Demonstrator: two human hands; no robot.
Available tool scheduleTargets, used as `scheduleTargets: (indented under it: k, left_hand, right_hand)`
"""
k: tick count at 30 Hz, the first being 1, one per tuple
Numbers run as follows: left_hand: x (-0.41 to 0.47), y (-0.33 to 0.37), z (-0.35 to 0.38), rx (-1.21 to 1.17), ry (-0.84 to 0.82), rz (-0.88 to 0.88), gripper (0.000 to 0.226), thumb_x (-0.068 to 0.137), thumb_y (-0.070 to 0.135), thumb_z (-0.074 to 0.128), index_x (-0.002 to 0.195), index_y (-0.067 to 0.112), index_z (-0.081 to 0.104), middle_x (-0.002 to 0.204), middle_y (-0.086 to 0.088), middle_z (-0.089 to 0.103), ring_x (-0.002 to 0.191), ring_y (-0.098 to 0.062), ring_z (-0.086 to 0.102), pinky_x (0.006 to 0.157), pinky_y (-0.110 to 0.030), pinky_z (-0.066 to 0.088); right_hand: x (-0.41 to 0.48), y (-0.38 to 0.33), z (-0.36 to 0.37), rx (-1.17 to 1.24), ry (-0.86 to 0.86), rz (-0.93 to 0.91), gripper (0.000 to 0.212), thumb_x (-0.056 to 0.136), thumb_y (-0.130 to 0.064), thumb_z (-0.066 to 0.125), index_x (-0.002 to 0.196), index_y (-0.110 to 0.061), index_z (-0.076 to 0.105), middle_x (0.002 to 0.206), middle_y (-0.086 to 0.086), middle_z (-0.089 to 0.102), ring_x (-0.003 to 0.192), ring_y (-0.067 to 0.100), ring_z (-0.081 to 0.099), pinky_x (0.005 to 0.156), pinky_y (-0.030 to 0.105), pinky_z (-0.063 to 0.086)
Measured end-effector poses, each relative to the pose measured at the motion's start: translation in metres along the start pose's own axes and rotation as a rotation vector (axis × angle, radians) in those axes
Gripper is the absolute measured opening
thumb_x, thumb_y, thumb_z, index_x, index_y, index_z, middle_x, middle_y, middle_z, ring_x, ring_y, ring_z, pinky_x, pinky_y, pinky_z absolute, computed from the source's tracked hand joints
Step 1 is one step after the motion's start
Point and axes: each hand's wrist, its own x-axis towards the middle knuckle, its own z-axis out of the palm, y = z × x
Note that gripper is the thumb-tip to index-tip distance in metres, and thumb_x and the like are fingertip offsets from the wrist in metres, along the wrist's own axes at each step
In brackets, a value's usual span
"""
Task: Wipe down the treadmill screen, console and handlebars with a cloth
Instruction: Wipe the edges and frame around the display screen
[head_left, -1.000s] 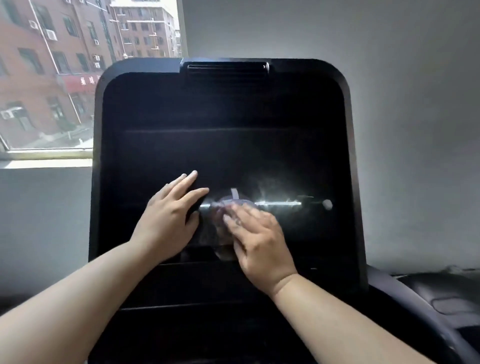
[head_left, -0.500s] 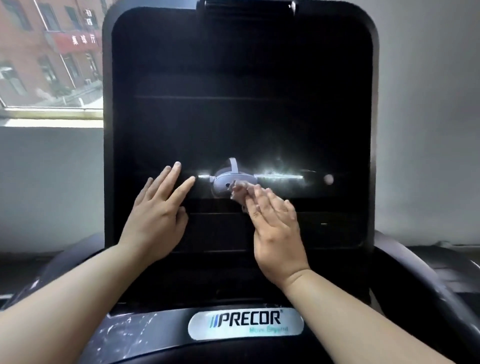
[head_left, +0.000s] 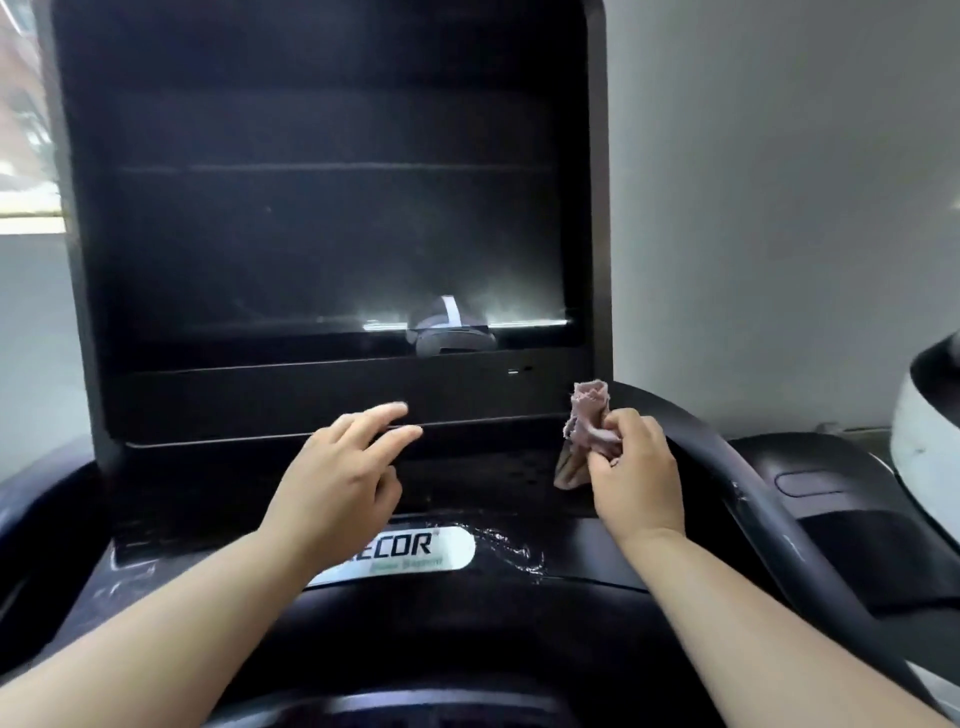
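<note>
The treadmill's big black screen (head_left: 322, 218) fills the upper left of the head view, with a bright glare streak low on it. Below it lies the dark console (head_left: 467, 478) with a white PRECOR badge (head_left: 415, 553). My right hand (head_left: 636, 473) is shut on a crumpled pinkish cloth (head_left: 589, 421), held at the screen's lower right corner beside the curved black handlebar (head_left: 727, 467). My left hand (head_left: 343, 478) hovers open, fingers spread, its fingertips at the bottom edge of the screen frame.
A grey wall (head_left: 779, 208) stands behind and to the right. A white rounded object (head_left: 924, 441) sits at the far right edge. A bright window (head_left: 26, 156) shows at the far left.
Both hands have come down off the middle of the screen to its bottom edge. My right hand moved right with the cloth, now bunched up. The view tilted down and closer.
</note>
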Motion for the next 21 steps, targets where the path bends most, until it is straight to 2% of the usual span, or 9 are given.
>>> scheduleTargets:
  k: [3,5,8,10,12,14,16,18,21]
  left_hand:
    - [-0.004,0.023,0.013,-0.059,-0.07,-0.059,0.035,0.079,0.02,0.049,0.109,0.025,0.066,0.098,0.013,0.062,0.084,-0.016,0.063,0.059,-0.031,0.054]
    - [-0.005,0.037,0.02,-0.077,-0.112,-0.07,0.031,0.081,0.021,0.048,0.105,0.028,0.068,0.092,0.016,0.062,0.08,-0.013,0.063,0.056,-0.026,0.05]
    - [0.0,0.051,0.028,-0.097,-0.221,-0.128,0.032,0.09,0.02,0.048,0.115,0.032,0.065,0.11,0.02,0.06,0.097,-0.008,0.06,0.072,-0.026,0.049]
    - [0.005,0.051,0.031,-0.087,-0.292,-0.141,0.035,0.091,0.021,0.046,0.12,0.033,0.063,0.12,0.022,0.056,0.109,-0.003,0.054,0.081,-0.023,0.047]
    - [0.013,0.047,0.032,-0.102,-0.328,-0.139,0.038,0.09,0.017,0.045,0.119,0.031,0.065,0.119,0.022,0.056,0.107,-0.004,0.055,0.081,-0.022,0.047]
    - [0.022,0.042,0.033,-0.104,-0.373,-0.125,0.041,0.089,0.012,0.044,0.117,0.031,0.067,0.118,0.022,0.057,0.104,-0.006,0.058,0.083,-0.022,0.046]
    - [0.027,0.04,0.035,-0.118,-0.414,-0.112,0.044,0.089,0.008,0.043,0.116,0.031,0.068,0.117,0.022,0.056,0.104,-0.007,0.057,0.085,-0.019,0.043]
    - [0.027,0.037,0.037,-0.152,-0.438,-0.099,0.045,0.088,0.005,0.043,0.115,0.031,0.068,0.113,0.023,0.054,0.101,-0.006,0.057,0.086,-0.019,0.043]
    - [0.025,0.029,0.038,-0.19,-0.469,-0.066,0.048,0.088,0.002,0.043,0.117,0.03,0.068,0.114,0.022,0.05,0.099,-0.007,0.056,0.086,-0.021,0.045]
  right_hand:
    - [0.001,0.004,0.007,-0.049,0.023,-0.032,0.023,0.081,-0.001,0.06,0.102,-0.011,0.058,0.1,0.002,0.05,0.086,0.023,0.051,0.068,0.026,0.033]
    - [-0.003,0.008,0.014,-0.107,0.014,-0.072,0.024,0.08,-0.001,0.062,0.103,-0.009,0.062,0.1,0.007,0.056,0.089,0.026,0.053,0.066,0.028,0.034]
    - [-0.013,0.013,0.018,-0.236,-0.019,-0.213,0.021,0.072,-0.001,0.063,0.091,-0.009,0.068,0.086,0.007,0.059,0.079,0.032,0.058,0.06,0.033,0.041]
    - [-0.015,0.012,0.014,-0.371,-0.09,-0.241,0.021,0.073,-0.007,0.063,0.092,-0.015,0.069,0.088,0.002,0.06,0.085,0.029,0.058,0.067,0.031,0.035]
    - [-0.017,0.011,0.008,-0.411,-0.273,-0.172,0.018,0.081,-0.015,0.056,0.095,-0.022,0.065,0.096,-0.004,0.058,0.095,0.022,0.055,0.073,0.029,0.033]
    - [-0.017,0.015,-0.002,-0.263,-0.464,-0.011,0.015,0.08,-0.017,0.052,0.085,-0.025,0.065,0.092,-0.008,0.059,0.091,0.017,0.056,0.074,0.03,0.045]
    - [-0.015,0.017,-0.013,-0.18,-0.552,0.057,0.018,0.077,-0.015,0.053,0.083,-0.024,0.067,0.084,-0.007,0.063,0.082,0.014,0.059,0.072,0.031,0.051]
    - [-0.009,0.013,-0.019,-0.126,-0.472,0.063,0.017,0.078,-0.011,0.053,0.081,-0.024,0.062,0.081,-0.005,0.062,0.077,0.015,0.058,0.066,0.03,0.048]
    - [0.003,-0.007,-0.013,0.056,-0.026,0.134,0.014,0.085,-0.009,0.054,0.083,-0.022,0.049,0.089,0.001,0.053,0.076,0.018,0.053,0.062,0.028,0.039]
